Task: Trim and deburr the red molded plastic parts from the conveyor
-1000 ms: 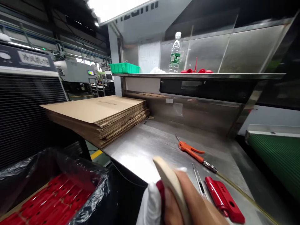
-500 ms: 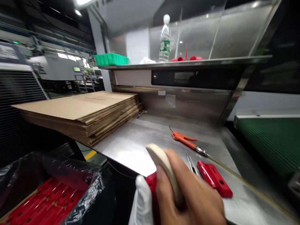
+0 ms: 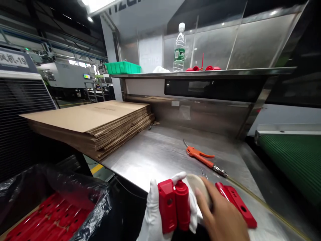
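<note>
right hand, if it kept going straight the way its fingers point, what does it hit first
The right hand points up and to the left with a cream pad under its fingertips. Straight on, it would most likely meet the red plastic part held in the gloved left hand, though depth is hard to judge.

Lighting/quality, head view. Main source: overhead lamp (image 3: 96, 5), upper left of frame, blown out to white w/ no detail. Steel table (image 3: 160, 157) mid-frame reflects it as a broad soft sheen; shelf edge (image 3: 200, 72) shows thin specular lines. Left third and upper right corner are dim, near black. Plastic bag (image 3: 82, 201), lower left, carries small glints. White-gloved left hand (image 3: 160, 214) is bright, slightly overexposed; bare right hand (image 3: 223, 217) at bottom edge is soft, mild motion blur. Wide-angle distortion: straight lines bow and lean toward the frame edges. Centre reasonably sharp.
</note>
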A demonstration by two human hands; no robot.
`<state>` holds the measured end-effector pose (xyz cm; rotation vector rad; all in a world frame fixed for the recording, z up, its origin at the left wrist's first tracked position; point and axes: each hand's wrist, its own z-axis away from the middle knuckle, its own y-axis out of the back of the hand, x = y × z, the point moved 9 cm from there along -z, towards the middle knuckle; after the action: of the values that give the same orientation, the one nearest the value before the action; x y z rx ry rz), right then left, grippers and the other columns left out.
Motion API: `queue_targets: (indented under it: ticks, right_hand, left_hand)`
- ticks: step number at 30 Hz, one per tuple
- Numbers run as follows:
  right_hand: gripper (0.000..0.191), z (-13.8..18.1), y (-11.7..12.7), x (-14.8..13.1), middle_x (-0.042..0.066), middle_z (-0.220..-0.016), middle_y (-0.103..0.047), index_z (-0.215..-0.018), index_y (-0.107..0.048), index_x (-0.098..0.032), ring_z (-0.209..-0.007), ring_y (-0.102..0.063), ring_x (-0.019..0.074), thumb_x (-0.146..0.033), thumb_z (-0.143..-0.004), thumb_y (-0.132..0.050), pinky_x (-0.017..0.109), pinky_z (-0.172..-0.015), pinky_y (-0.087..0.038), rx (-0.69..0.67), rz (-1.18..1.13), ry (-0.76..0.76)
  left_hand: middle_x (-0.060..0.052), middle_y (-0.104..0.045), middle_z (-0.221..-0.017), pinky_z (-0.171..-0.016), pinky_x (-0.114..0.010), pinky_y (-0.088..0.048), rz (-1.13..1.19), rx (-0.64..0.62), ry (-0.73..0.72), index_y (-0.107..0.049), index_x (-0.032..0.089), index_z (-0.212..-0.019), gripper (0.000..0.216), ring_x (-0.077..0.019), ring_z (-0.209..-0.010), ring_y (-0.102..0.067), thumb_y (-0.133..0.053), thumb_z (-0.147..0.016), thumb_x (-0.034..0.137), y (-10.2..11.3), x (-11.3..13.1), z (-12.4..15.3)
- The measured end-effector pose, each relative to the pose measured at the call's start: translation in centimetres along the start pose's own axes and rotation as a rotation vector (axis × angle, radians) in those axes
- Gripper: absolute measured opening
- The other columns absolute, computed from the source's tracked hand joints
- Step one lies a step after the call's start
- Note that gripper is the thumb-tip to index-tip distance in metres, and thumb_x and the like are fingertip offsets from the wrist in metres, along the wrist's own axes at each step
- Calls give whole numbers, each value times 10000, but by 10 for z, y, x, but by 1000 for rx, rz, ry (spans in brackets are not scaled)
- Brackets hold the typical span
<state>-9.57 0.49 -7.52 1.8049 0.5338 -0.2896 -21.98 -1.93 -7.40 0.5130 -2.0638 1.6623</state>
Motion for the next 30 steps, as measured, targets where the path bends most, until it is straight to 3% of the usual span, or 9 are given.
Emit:
queue_targets:
  ticks: [1,3,6,9,12,15,21,26,30]
  right_hand:
    - [498,-19,-20,-5,93,-1191,-692,-1380,-502,-231,-1003,-686,324,-480,-1012,-277,466,-771,-559,-167,59,24]
    - [460,-54,-37,-9,82,-1210,-680,-1339,-544,-239,-1071,-656,296,-436,-1023,-272,439,-856,-524,-310,126,75]
    - [373,-103,-31,10,99,-1206,-648,-1308,-556,-227,-1081,-625,262,-379,-1013,-386,427,-896,-496,-301,216,99]
    - [446,-145,-24,50,110,-1322,-545,-1355,-488,-194,-1177,-544,266,-355,-948,-576,493,-997,-441,-328,349,77]
    - [439,-171,-35,83,97,-1316,-540,-1278,-546,-183,-1165,-544,268,-369,-897,-662,507,-991,-450,-433,437,53]
    - [383,-187,-46,92,89,-1278,-557,-1205,-583,-174,-1152,-544,264,-393,-899,-656,503,-982,-450,-435,506,56]
    - [302,-186,-43,71,61,-1115,-608,-1062,-616,-163,-1078,-562,242,-416,-898,-636,491,-992,-406,-297,587,204]
    - [371,-164,-5,57,110,-1150,-603,-1110,-595,-165,-1157,-514,293,-359,-803,-666,528,-1063,-287,-214,565,318]
    - [367,-118,27,66,167,-1123,-633,-1144,-621,-226,-1197,-517,335,-369,-824,-511,506,-993,-331,-174,460,319]
  left_hand:
    - [-85,-678,-694,-559,-370,-495,12,-25,19,-624,215,-1268,720,-286,-627,-689,-311,-885,739,3,-1,0]
    - [-85,-683,-689,-542,-345,-471,42,-40,71,-611,223,-1275,741,-284,-619,-691,-319,-864,766,10,-4,1]
    - [-111,-700,-716,-565,-329,-450,123,16,167,-613,266,-1249,737,-254,-600,-676,-309,-840,799,21,-7,0]
    - [-97,-680,-693,-521,-320,-415,176,78,229,-615,270,-1188,731,-238,-524,-637,-302,-821,820,31,-7,-4]
    - [-94,-683,-727,-528,-314,-397,257,205,299,-587,231,-1184,666,-250,-545,-637,-345,-861,762,46,-12,-6]
    - [-122,-689,-776,-586,-325,-407,348,271,373,-591,207,-1182,631,-269,-611,-654,-429,-860,726,53,-17,-3]
    - [-142,-656,-875,-690,-355,-437,437,226,329,-635,184,-1132,469,-264,-741,-640,-530,-888,571,49,-1,8]
    - [-146,-618,-942,-757,-367,-458,384,209,186,-573,150,-1249,498,-253,-819,-608,-477,-930,519,51,21,13]
    - [-140,-611,-970,-776,-360,-475,368,209,132,-565,115,-1235,436,-241,-857,-595,-472,-944,425,56,33,7]
